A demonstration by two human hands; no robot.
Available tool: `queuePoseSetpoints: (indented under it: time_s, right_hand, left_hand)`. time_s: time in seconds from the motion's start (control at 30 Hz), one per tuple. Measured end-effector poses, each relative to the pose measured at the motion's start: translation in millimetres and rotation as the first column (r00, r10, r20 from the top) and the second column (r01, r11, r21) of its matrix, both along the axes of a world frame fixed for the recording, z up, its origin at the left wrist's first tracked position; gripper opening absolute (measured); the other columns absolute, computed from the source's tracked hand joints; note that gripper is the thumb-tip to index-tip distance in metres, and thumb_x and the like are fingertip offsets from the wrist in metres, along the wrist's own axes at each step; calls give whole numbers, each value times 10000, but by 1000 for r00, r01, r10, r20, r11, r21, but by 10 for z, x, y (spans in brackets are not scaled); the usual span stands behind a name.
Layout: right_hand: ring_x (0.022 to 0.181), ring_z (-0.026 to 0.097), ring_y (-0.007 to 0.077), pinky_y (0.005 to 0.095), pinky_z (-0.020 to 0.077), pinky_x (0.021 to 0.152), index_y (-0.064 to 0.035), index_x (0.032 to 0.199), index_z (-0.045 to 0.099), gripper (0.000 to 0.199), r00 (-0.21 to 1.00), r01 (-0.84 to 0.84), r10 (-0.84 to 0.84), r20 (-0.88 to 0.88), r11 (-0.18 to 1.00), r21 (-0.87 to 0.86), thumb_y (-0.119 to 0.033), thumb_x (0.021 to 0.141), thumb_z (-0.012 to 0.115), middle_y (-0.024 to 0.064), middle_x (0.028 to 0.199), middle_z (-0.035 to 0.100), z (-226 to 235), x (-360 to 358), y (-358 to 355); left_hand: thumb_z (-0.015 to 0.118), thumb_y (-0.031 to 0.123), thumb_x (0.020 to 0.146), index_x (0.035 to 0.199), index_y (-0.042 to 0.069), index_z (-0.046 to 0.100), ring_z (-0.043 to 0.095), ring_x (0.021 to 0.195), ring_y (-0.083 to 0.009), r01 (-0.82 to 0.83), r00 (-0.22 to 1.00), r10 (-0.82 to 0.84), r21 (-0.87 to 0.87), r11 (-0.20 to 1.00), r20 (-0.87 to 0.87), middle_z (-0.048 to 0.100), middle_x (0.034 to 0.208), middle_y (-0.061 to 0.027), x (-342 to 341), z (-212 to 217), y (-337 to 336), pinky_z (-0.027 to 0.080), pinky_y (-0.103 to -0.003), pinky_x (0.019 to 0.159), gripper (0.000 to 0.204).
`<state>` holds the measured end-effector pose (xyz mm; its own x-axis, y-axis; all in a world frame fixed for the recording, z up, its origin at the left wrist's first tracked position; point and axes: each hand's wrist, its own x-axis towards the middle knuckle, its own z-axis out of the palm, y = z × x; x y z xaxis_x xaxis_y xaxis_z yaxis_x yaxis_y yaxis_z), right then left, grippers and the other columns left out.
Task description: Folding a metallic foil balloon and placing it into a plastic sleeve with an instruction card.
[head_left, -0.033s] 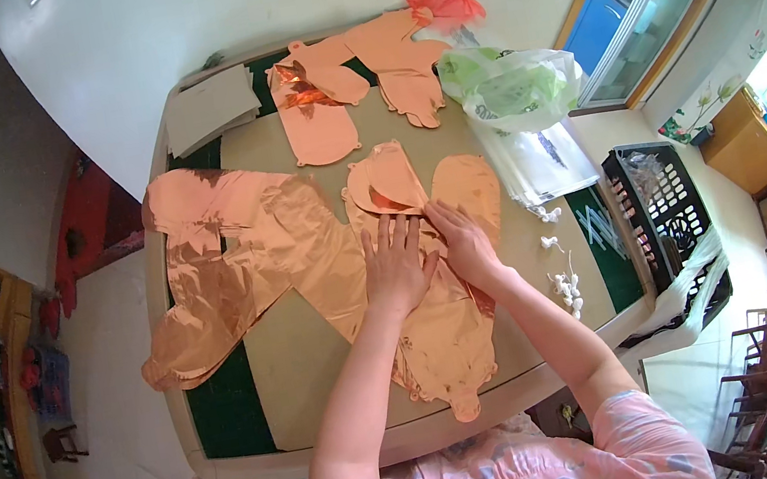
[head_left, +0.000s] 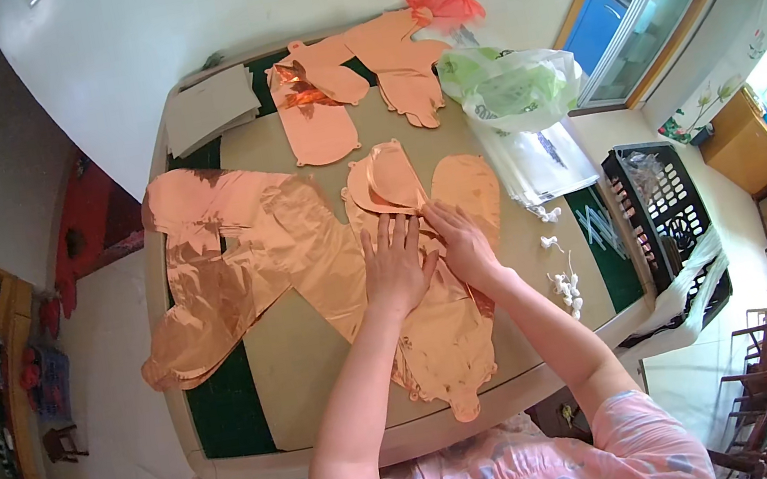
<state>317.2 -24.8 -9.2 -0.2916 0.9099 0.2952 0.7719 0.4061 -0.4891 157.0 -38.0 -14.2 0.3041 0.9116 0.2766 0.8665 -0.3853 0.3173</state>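
A stack of flat rose-gold foil balloons [head_left: 443, 351] lies on the table [head_left: 321, 351] in front of me. My left hand [head_left: 395, 263] rests flat on it, fingers spread. Beside it, my right hand [head_left: 464, 244] lies on the same foil, its fingertips touching the edge of a curled foil piece [head_left: 384, 183]. Neither hand lifts anything. A rounded foil piece [head_left: 467, 183] lies just beyond my right hand. A large crumpled foil balloon shape [head_left: 225, 261] spreads out to the left of my left hand.
More foil shapes [head_left: 355, 72] lie at the far edge, with grey card sheets [head_left: 204, 107] and a red bag [head_left: 445, 1]. A green-and-white plastic bag [head_left: 510, 86] sits far right, a black basket [head_left: 657, 204] at the right edge, and small white pieces [head_left: 564, 285] nearby.
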Motion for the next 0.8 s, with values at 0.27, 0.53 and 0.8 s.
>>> queuePoseSetpoints:
  time_s: [0.27, 0.53, 0.8]
  right_hand:
    - [1333, 411, 360, 472, 278, 1142, -30, 1381, 472, 576, 970, 37, -57, -236, 995, -87, 29, 811, 528, 213, 1398, 477, 37, -6, -27]
    - [1389, 349, 306, 480, 246, 1157, -18, 1355, 491, 558, 986, 81, -88, 144, 995, 53, 1, 799, 546, 169, 1462, 415, -66, 85, 68]
    - [1396, 344, 284, 485, 243, 1157, -36, 1411, 434, 658, 990, 23, -32, 134, 998, 66, 6, 767, 559, 136, 1489, 391, -11, -2, -19]
  left_hand:
    - [510, 460, 927, 1449, 68, 384, 236, 1433, -301, 2, 1000, -2, -29, 1000, -23, 336, 1515, -110, -3, 4, 6, 164, -584, 1145, 664]
    - [515, 464, 926, 1448, 67, 382, 239, 1431, -306, 3, 1000, -4, -23, 1000, -15, 335, 1516, -111, -4, 11, 6, 163, -585, 1145, 669]
    - [495, 474, 935, 1439, 69, 394, 288, 1405, -320, -19, 1000, 18, -19, 1000, -11, 408, 1468, -125, 14, 33, -2, 168, -570, 1147, 654]
